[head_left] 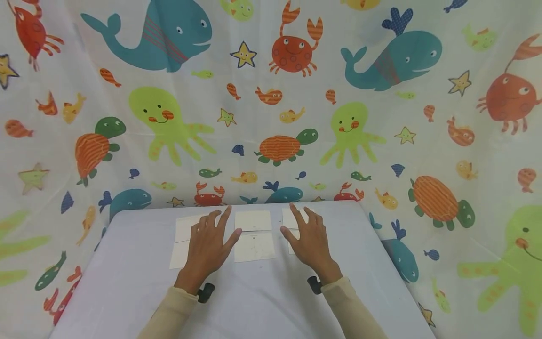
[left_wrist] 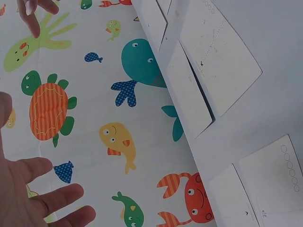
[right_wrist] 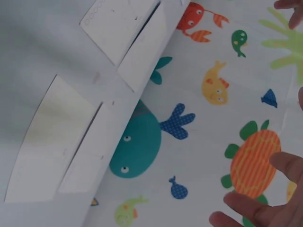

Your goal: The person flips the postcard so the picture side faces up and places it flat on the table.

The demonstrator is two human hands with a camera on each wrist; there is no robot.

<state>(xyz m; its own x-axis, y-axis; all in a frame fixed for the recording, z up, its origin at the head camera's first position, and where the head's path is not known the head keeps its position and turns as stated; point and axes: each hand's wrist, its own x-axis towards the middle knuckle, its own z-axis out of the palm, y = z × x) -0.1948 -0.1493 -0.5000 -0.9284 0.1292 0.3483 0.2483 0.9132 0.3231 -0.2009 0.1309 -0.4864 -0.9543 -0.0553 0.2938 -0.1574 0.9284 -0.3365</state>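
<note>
White paper cards lie in three pairs along the far part of the table. My left hand (head_left: 208,247) has its fingers spread and holds nothing; it overlaps the left pair (head_left: 182,228) in the head view. Fingers of my right hand (head_left: 311,240) are likewise spread and grip nothing, partly hiding the right pair (head_left: 290,219). Between the hands, the middle pair consists of an upper card (head_left: 252,220) and a lower card (head_left: 254,247). A row of small printed circles marks one card (left_wrist: 272,182) in the left wrist view. Dark gaps show between paired cards in both wrist views.
A white cloth covers the table (head_left: 254,301). Behind it and at both sides hangs a curtain (head_left: 250,103) printed with sea animals. Dark wrist cameras sit on the left wrist (head_left: 206,293) and right wrist (head_left: 314,285).
</note>
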